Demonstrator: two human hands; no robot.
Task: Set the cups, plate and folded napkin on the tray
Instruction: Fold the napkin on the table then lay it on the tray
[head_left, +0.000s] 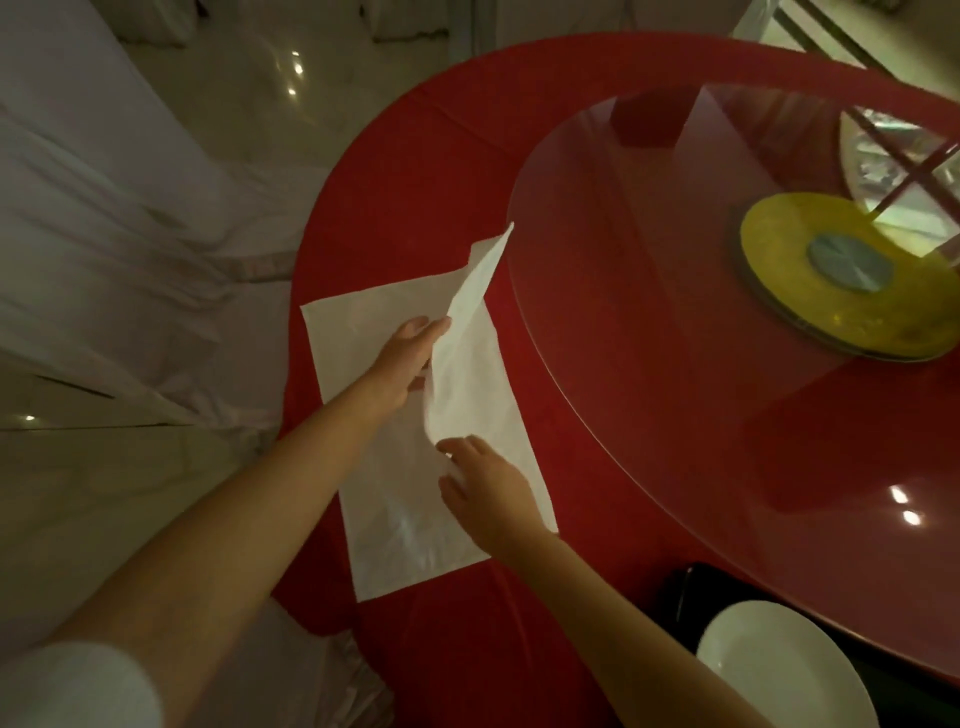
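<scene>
Right hand fingers spread on napkin; left hand pinches fold.

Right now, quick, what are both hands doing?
Left hand: closed on a raised flap of the white napkin, lifting it.
Right hand: open, fingers spread, pressing the napkin flat against the red tablecloth.

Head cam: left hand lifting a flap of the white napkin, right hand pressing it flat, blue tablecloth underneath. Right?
Not quite: the tablecloth is red, not blue, as the head view shows. The rest holds: the left hand lifts a flap of the white napkin while the right hand presses it flat.
</scene>
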